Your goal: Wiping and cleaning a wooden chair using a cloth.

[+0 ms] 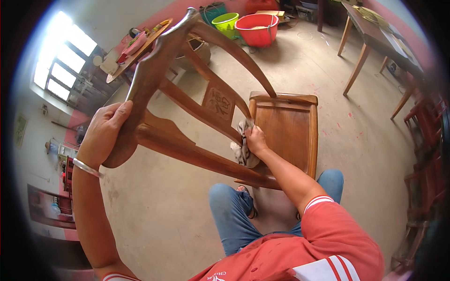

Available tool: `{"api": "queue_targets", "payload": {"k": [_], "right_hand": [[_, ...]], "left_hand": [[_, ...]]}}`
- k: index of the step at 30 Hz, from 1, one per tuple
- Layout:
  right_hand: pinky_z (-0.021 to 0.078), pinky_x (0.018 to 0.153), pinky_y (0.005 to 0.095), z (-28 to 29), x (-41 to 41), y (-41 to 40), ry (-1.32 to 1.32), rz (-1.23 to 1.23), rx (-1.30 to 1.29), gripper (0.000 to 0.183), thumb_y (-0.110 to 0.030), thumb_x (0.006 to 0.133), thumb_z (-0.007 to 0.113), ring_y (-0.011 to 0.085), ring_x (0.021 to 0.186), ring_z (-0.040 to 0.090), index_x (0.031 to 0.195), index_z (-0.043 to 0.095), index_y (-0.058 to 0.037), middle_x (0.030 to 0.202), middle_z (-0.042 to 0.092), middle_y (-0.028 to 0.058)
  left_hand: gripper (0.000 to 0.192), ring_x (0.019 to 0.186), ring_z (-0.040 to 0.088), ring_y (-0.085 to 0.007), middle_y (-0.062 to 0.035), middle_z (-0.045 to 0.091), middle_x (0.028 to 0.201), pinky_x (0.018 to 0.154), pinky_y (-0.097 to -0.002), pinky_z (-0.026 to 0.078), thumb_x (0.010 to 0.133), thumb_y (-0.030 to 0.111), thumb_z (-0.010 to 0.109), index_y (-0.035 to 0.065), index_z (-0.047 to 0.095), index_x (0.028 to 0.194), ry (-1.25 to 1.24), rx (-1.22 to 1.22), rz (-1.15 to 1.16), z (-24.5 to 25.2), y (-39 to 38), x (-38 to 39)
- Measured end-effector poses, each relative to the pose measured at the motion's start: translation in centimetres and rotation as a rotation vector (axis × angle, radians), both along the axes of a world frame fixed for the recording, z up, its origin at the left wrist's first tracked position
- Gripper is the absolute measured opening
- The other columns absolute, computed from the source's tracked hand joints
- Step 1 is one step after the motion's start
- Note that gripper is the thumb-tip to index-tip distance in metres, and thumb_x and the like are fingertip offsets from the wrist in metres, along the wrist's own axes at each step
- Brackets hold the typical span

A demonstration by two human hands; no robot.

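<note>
A brown wooden chair (pixel 284 130) stands before my knees, its tall back reaching up to the left. My left hand (pixel 105 130), with a silver bangle at the wrist, grips the curved top rail (pixel 151 70) of the backrest. My right hand (pixel 256 140) is closed on a light, dark-marked cloth (pixel 244 147), which lies against the lower end of the carved back splat (pixel 219 102), close to the seat. Part of the cloth is hidden under my fingers.
A red tub (pixel 258 31) and a green bucket (pixel 225 24) stand beyond the chair. A wooden table (pixel 376 35) is at the upper right, a round table (pixel 140 51) at the upper left. Dark red chairs (pixel 425 168) line the right edge.
</note>
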State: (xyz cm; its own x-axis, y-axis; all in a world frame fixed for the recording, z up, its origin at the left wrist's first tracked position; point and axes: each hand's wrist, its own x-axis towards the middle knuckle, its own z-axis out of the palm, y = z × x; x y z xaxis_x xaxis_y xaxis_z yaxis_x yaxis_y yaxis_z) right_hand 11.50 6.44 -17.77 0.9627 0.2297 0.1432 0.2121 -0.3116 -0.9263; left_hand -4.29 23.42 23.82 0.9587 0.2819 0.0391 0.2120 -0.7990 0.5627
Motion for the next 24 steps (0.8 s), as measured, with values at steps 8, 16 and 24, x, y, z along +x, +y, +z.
{"api": "queue_targets", "payload": {"k": [8,16,24], "right_hand": [[0.0424,0.092,0.0496,15.9,5.1,5.1,-0.516,-0.176,0.370,0.032,-0.029,0.090,0.055,0.0412,0.106,0.050,0.107,0.056,-0.0016,0.112,0.052,0.0215],[0.0481,0.084,0.0518,10.6,3.3,3.0,-0.449,-0.068,-0.006,0.029,-0.025,0.088,0.060,0.0418,0.098,0.056,0.108,0.050,-0.0067,0.106,0.052,0.0193],[0.0456,0.088,0.0542,0.8,2.9,-1.9,-0.068,0.020,-0.113,0.038,-0.034,0.096,0.047,0.0476,0.102,0.057,0.113,0.049,-0.0003,0.112,0.059,0.0277]], "left_hand": [[0.041,0.071,0.047,-0.0059,0.0016,0.056,0.074,0.065,-0.0248,0.042,0.102,0.034,0.051,-0.0035,0.061,0.088,0.050,-0.058,0.028,-0.2,-0.4,0.1],[0.039,0.075,0.047,-0.0060,0.0017,0.056,0.078,0.068,-0.0236,0.042,0.101,0.032,0.052,-0.0038,0.061,0.090,0.037,-0.023,0.037,0.1,-0.2,-0.7],[0.040,0.079,0.054,-0.0026,0.0020,0.063,0.091,0.073,-0.0190,0.045,0.099,0.034,0.057,-0.0036,0.066,0.108,0.104,-0.198,0.038,0.8,3.4,-0.5]]}}
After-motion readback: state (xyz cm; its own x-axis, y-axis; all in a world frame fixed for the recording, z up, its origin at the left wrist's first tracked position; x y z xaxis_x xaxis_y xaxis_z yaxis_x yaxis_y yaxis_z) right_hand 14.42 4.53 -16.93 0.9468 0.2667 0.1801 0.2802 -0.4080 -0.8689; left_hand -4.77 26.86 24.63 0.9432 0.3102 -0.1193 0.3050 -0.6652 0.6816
